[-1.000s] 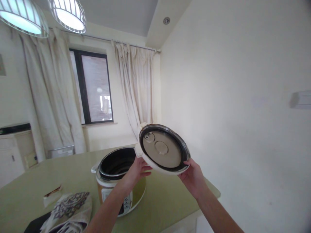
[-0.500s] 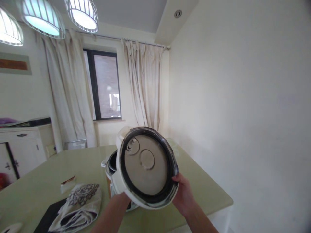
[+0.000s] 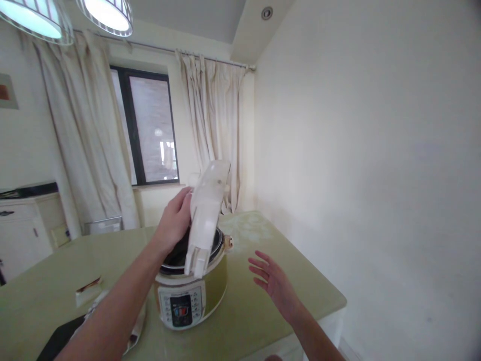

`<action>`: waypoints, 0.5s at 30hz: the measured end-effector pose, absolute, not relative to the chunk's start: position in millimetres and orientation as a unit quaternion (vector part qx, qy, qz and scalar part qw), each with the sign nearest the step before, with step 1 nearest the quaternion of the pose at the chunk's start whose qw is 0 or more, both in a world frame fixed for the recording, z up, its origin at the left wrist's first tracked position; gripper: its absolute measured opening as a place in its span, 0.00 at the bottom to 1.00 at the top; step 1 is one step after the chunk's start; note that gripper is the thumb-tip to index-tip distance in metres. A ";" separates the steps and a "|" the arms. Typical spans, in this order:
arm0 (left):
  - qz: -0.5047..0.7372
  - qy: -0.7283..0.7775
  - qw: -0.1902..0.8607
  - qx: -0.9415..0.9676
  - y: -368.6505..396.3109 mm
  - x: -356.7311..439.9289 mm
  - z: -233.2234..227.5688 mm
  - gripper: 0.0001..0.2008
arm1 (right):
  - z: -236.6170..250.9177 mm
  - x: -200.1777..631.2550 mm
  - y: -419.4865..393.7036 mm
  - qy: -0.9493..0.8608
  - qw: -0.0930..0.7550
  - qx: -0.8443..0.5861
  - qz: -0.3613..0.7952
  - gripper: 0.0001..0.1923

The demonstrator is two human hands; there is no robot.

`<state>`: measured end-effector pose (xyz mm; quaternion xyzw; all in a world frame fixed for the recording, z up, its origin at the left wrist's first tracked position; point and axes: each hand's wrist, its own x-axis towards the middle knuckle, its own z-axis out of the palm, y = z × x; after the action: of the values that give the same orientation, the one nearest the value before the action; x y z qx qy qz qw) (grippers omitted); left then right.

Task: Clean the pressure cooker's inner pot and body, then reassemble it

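Observation:
My left hand grips the white lid of an electric pressure cooker, holding it on edge so that its side faces me. Under the lid stands the cooker body, with a dark button panel on its front and a dark inner pot partly visible inside. The lid's lower end overlaps the pot's rim from here; whether they touch I cannot tell. To the right of the cooker, my right hand hovers over the table with its fingers spread, holding nothing.
The green tabletop ends at a right-hand corner near the wall. Left of the cooker lie a small white-and-brown item, a dark flat object and a patterned cloth mostly behind my left arm. A white cabinet stands further back.
The lid has turned from showing its underside to edge-on and risen slightly. My right hand has let go of it and opened. The view has shifted, revealing the cooker's front.

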<state>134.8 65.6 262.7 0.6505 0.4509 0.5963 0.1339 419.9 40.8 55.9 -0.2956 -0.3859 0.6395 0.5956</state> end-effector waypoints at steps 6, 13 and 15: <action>0.410 0.547 -0.153 0.713 73.6 135.4 302.5 0.22 | -36.4 422.9 65.1 -0.335 0.627 -0.469 0.523 0.28; 0.127 0.628 -0.250 0.726 114.4 122.5 284.1 0.23 | -74.6 412.5 66.9 -0.465 0.617 -0.490 0.403 0.22; 0.106 0.647 -0.228 0.720 125.6 114.3 276.0 0.24 | -78.9 413.0 67.2 -0.485 0.605 -0.498 0.388 0.19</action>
<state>114.3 125.6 276.0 0.7195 0.6473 0.1061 -0.2282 413.0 67.2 -78.9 -0.4982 -0.4850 0.3881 0.6049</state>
